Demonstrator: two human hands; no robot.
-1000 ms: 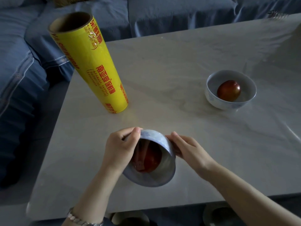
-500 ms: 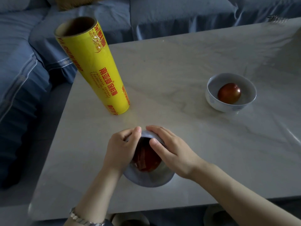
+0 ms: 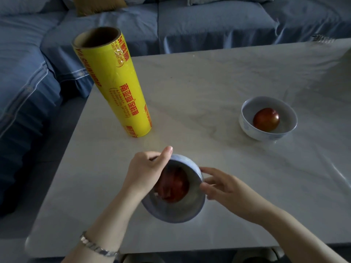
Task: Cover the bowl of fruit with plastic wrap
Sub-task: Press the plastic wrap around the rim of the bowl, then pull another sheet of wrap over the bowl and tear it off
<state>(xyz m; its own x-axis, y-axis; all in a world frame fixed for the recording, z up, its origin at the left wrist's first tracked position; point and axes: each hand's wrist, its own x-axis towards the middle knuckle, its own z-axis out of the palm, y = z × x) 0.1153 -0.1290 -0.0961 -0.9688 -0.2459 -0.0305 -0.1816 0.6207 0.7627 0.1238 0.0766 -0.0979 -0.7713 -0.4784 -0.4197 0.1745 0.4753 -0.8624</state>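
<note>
A blue sofa (image 3: 209, 25) is wrapping around the far and left sides of a pale marble-look table (image 3: 209, 82). A tall yellow roll of plastic wrap (image 3: 114, 88) is standing upright near the table's left edge. The near bowl (image 3: 176, 211) is sitting at the front edge, tilting its mouth toward the camera, with a faint sheen lying across the opening. A second bowl (image 3: 247, 128) is resting well apart to the right. The left hand (image 3: 144, 171) is gripping the near bowl's upper-left rim, thumb hooking over the edge. The right hand (image 3: 226, 188) is touching the right rim with loosely spread fingertips; I cannot tell if it is pinching. A red fruit (image 3: 174, 184) is lying inside the near bowl, another fruit (image 3: 266, 120) inside the far one. A metal bracelet (image 3: 95, 245) is circling the left wrist.
</note>
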